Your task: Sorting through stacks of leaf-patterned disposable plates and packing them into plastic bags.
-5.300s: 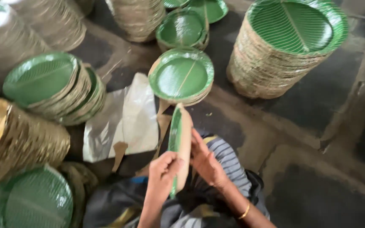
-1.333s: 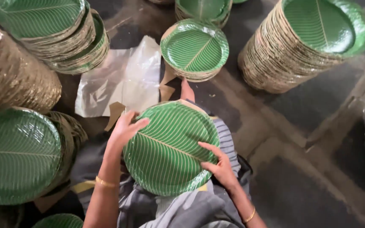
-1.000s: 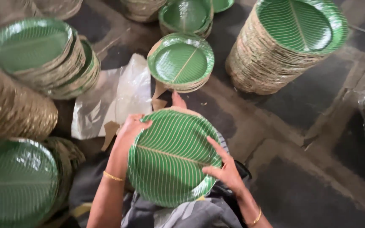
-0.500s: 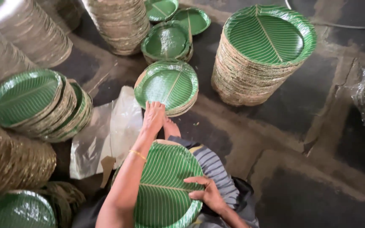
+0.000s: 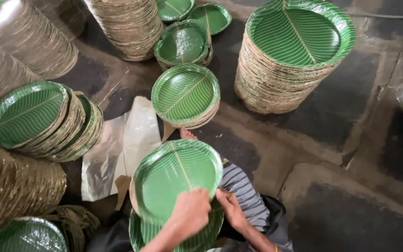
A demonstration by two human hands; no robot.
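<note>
A green leaf-patterned plate (image 5: 176, 179) is held tilted above the person's lap, its far rim raised toward a short stack of plates (image 5: 186, 95) on the floor; the left hand (image 5: 191, 213) grips its near rim with fingers curled shut over the edge; the right hand (image 5: 229, 208) pinches the same rim just beside it, fingers closed. Beneath it lies a larger green plate (image 5: 183, 238) on the lap. A crumpled sheet (image 5: 122, 144) lies left of the plate. A leaning stack (image 5: 47, 121) sits further left; a tall stack (image 5: 295, 56) stands at the far right; bare floor (image 5: 350, 186) opens along the right side.
</note>
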